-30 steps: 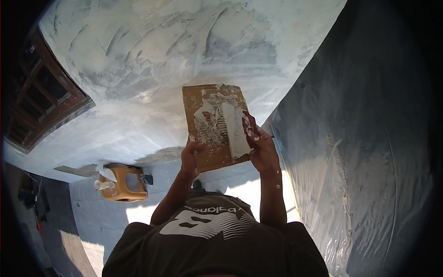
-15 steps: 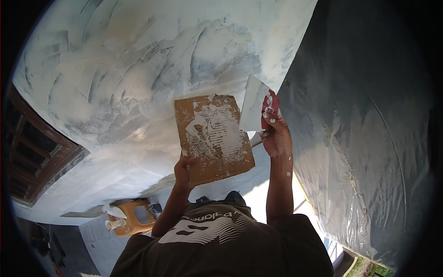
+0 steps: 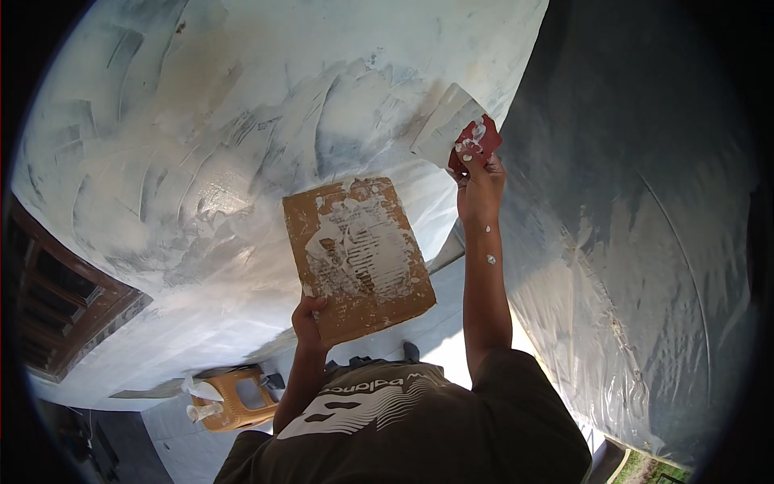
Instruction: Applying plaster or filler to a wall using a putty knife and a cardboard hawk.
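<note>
My left hand (image 3: 309, 321) grips the lower left edge of a brown cardboard sheet (image 3: 355, 315), its thumb on top. White putty (image 3: 371, 234) is smeared over the middle of the sheet. Higher up on the right, my right hand (image 3: 481, 173) is closed round the red handle of a wide putty knife (image 3: 445, 121). Its pale, flat blade points up and left, against or close to the wall; whether it touches I cannot tell. White specks dot the fingers and forearm. The wall (image 3: 266, 121) carries curved, streaky strokes of whitish filler.
A brown wooden window frame (image 3: 68, 298) is set in the wall at the left. Below, an orange-yellow plastic stool (image 3: 242, 401) holds whitish items. Along the right hangs a large translucent plastic sheet (image 3: 613, 266).
My right hand has moved up with the putty knife, away from the cardboard and toward the wall, and the blade has tilted further left. The cardboard has shifted slightly left and down.
</note>
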`<state>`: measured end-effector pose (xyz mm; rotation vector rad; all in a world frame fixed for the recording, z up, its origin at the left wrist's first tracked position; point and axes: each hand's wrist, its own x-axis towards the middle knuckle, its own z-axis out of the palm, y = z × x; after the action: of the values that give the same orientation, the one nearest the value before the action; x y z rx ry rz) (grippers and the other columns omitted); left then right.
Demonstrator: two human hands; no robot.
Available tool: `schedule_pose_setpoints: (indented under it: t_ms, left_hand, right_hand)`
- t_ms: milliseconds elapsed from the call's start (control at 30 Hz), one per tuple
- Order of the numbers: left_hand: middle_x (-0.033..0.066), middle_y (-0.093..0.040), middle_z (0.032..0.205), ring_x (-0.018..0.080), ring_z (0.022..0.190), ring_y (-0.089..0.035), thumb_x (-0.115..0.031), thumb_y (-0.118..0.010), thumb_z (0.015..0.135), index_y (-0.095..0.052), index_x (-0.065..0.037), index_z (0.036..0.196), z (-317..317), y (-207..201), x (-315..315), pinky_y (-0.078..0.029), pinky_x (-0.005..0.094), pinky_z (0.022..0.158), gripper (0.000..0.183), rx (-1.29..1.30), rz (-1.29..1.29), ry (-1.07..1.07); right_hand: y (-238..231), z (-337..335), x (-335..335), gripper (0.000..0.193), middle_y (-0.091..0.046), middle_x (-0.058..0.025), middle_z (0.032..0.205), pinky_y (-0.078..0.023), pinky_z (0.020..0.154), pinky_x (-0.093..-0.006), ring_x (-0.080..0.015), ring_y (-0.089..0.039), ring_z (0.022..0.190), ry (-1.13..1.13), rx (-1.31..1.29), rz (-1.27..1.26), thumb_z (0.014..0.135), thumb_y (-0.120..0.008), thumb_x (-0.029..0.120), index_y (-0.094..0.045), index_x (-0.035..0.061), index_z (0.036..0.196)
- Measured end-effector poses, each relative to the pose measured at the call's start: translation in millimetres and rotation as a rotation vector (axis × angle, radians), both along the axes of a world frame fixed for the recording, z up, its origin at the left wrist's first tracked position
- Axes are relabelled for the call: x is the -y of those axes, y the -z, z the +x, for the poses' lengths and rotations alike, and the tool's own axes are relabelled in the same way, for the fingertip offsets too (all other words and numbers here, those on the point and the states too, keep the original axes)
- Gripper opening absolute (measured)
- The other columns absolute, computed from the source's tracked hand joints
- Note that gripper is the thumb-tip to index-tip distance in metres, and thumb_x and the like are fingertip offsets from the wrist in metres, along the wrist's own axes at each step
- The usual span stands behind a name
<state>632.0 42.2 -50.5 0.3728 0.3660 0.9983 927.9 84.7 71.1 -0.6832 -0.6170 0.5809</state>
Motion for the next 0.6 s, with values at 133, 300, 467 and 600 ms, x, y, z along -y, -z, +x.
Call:
schedule_pose_setpoints:
  t_ms: [133, 300, 467, 600]
  left_hand:
    - [0.0181, -0.054, 0.109, 0.0318, 0.099, -0.055, -0.008, -0.047, 0.07, -0.041, 0.003, 0.12, 0, -6, 11, -0.043, 0.0433, 0.091, 0.052, -0.015, 0.024, -0.102]
    - [0.0183, -0.054, 0.109, 0.0321, 0.099, -0.054, -0.009, -0.047, 0.07, -0.041, 0.004, 0.12, -15, -7, 18, -0.042, 0.0435, 0.091, 0.052, -0.044, 0.015, -0.103]
    - [0.0192, -0.055, 0.109, 0.0339, 0.098, -0.056, -0.011, -0.048, 0.069, -0.044, 0.005, 0.117, 1, -5, 16, -0.044, 0.0445, 0.089, 0.051, -0.054, 0.012, -0.148]
    - [0.0195, -0.055, 0.109, 0.0343, 0.099, -0.055, -0.012, -0.049, 0.068, -0.044, 0.005, 0.117, 1, 2, 12, -0.044, 0.0443, 0.09, 0.051, -0.086, 0.03, -0.146]
  right_hand:
    - [2, -10, -12, 0.02, -0.062, -0.0064, 0.086, -0.046, 0.062, -0.0228, -0.0132, -0.058, 0.072, 0.536, 0.373, 0.011, 0.079, -0.054, -0.005, -0.059, -0.0037, 0.098]
    - [20, -24, -39, 0.041, -0.055, -0.0177, 0.102, -0.046, 0.081, -0.0353, -0.031, -0.056, 0.095, 0.892, 0.869, -0.17, 0.073, -0.053, -0.01, -0.054, -0.0022, 0.114]
    - [60, -22, -72, 0.052, -0.052, -0.0206, 0.114, -0.043, 0.089, -0.0416, -0.0399, -0.049, 0.108, 0.978, 1.003, -0.288, 0.069, -0.055, -0.011, -0.05, 0.001, 0.119]
    - [78, -24, -75, 0.054, -0.051, -0.0215, 0.114, -0.042, 0.091, -0.0421, -0.0413, -0.047, 0.11, 0.953, 1.0, -0.299, 0.069, -0.054, -0.011, -0.048, 0.0005, 0.121]
